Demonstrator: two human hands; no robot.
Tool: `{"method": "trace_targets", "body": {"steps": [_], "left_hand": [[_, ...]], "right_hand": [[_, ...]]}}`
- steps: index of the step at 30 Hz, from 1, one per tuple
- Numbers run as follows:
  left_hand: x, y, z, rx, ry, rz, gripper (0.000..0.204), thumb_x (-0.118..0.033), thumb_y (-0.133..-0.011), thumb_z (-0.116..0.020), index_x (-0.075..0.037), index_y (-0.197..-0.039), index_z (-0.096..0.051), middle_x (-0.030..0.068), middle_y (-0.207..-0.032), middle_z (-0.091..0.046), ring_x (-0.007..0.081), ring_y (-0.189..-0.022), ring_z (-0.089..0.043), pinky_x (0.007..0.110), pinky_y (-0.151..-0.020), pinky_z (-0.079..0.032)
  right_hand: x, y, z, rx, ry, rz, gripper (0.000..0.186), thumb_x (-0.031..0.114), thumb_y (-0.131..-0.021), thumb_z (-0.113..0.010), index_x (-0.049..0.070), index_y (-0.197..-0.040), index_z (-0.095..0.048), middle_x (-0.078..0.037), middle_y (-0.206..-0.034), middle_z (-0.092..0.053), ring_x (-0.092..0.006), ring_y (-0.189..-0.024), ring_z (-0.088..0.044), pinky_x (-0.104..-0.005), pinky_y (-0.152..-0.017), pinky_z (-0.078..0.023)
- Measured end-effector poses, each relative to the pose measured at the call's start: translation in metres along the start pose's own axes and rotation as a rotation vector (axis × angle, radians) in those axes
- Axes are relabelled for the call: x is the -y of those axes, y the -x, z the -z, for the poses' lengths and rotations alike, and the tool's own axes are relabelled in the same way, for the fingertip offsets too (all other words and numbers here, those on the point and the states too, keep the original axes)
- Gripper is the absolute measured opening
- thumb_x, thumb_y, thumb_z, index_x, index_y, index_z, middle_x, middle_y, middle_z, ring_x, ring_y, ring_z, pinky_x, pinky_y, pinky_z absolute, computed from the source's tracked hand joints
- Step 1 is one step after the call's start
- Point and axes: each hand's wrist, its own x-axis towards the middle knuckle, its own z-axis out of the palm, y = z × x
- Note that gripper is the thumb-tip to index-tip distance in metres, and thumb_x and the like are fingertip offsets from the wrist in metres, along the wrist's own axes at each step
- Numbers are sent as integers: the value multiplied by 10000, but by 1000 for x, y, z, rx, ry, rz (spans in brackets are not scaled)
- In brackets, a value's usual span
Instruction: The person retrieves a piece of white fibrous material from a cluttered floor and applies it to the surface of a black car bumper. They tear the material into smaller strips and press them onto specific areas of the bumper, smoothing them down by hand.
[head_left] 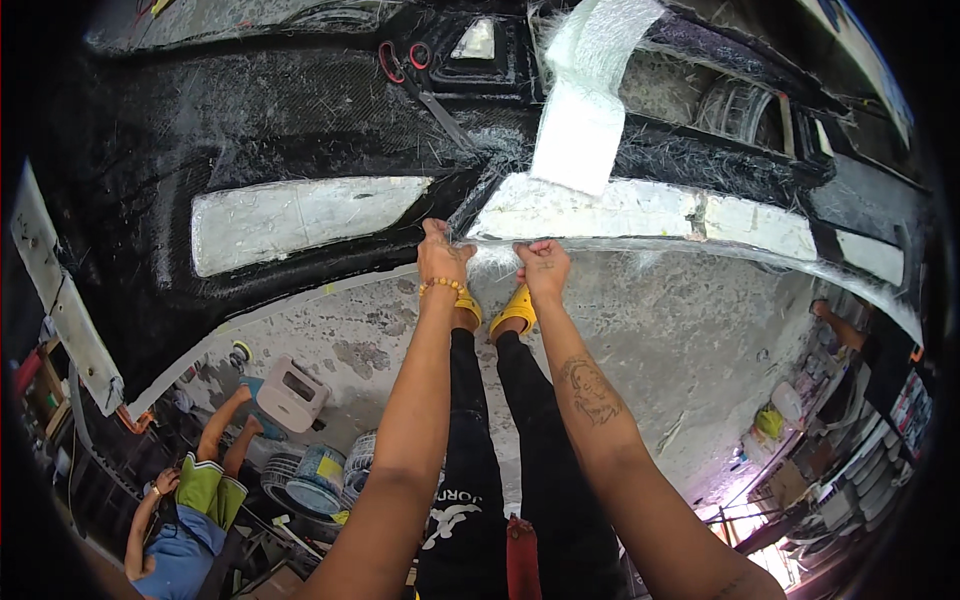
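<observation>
At the near edge of a large black moulded panel (290, 110), my left hand (447, 260) and my right hand (545, 268) are closed, fingers pinched. Between them hangs a small piece of white fibreglass mat (494, 262), its two sides at my fingertips. My left hand is against the panel's lip; the right is just below the white inset strip (630, 210). Beyond my hands a longer fibreglass strip (580, 130) drapes over the panel. Scissors (432, 103) with red and black handles lie on the black surface to its left.
Another white inset (310, 222) is on the panel's left. A person (185, 530) in a blue shirt sits at the lower left by a beige stool (291, 394) and paint buckets (322, 478). Stacked goods (868, 470) line the right. My yellow clogs (514, 309) stand on concrete.
</observation>
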Motion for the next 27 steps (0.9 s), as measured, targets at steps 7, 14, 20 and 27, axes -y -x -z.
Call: {"method": "trace_targets", "body": {"steps": [7, 14, 20, 27], "left_hand": [[-14, 0, 7, 39, -98, 30, 785, -145, -618, -854, 7, -1275, -453, 311, -1058, -655, 438, -1028, -638, 425, -881, -512], [-30, 35, 50, -105, -284, -162, 586, -98, -729, -777, 6, -1239, -507, 267, -1068, -649, 442, -1062, -598, 427, -901, -487], [-15, 72, 17, 72, -362, -688, 481, -231, -884, -628, 28, -1272, -514, 217, -1234, -572, 391, -1204, -503, 454, -1012, -390], [13, 52, -21, 113, -565, -725, 592, -396, -938, -522, 74, -1298, -497, 219, -1299, -542, 355, -1237, -487, 474, -1068, -335]], "right_hand": [[-9, 11, 9, -50, 176, 244, 247, 120, -788, -761, 12, -923, -583, -72, -777, -610, -138, -511, -564, -274, -449, -468], [14, 63, 38, 273, 608, 731, 279, 129, -888, -618, 46, -1153, -609, -96, -1221, -606, -305, -888, -663, -382, -780, -525], [3, 32, 41, 544, 959, 849, 495, 100, -898, -529, 56, -1385, -454, -98, -1471, -438, -371, -1010, -631, -454, -820, -528], [1, 12, 35, 605, 1095, 763, 588, 80, -882, -509, 87, -1454, -375, -99, -1488, -424, -382, -1097, -598, -467, -874, -519]]}}
